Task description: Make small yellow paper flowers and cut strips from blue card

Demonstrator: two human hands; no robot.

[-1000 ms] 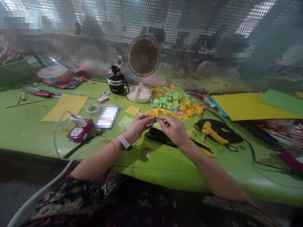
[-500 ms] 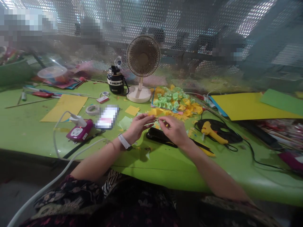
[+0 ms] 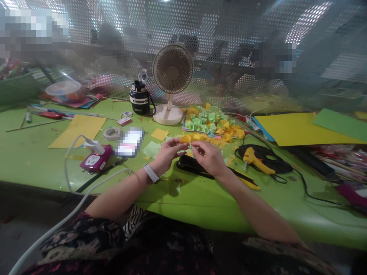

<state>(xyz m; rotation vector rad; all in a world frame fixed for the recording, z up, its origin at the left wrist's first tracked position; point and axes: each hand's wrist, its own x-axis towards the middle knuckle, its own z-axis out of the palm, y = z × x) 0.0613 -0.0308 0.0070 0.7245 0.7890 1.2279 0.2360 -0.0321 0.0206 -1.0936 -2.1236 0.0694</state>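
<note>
My left hand (image 3: pixel 168 152) and my right hand (image 3: pixel 208 156) meet above the green table (image 3: pixel 200 198), fingers pinched together on a small yellow paper piece (image 3: pixel 187 139) held between them. A white watch sits on my left wrist (image 3: pixel 151 172). Just beneath my hands lies a black stapler-like tool (image 3: pixel 190 164). Behind them is a heap of folded yellow and green paper flowers (image 3: pixel 213 123).
A yellow glue gun (image 3: pixel 255 158) rests on a black coil to the right. A small fan (image 3: pixel 172 82), a black jug (image 3: pixel 139 98), a phone (image 3: pixel 130 142), a tape roll (image 3: pixel 111 133) and a pink power socket (image 3: pixel 96 159) stand left. Yellow and green sheets (image 3: pixel 304 128) lie right.
My hands have drawn slightly closer together, the right hand shifting a little left, fingers still working the yellow paper piece. The view has tilted slightly.
</note>
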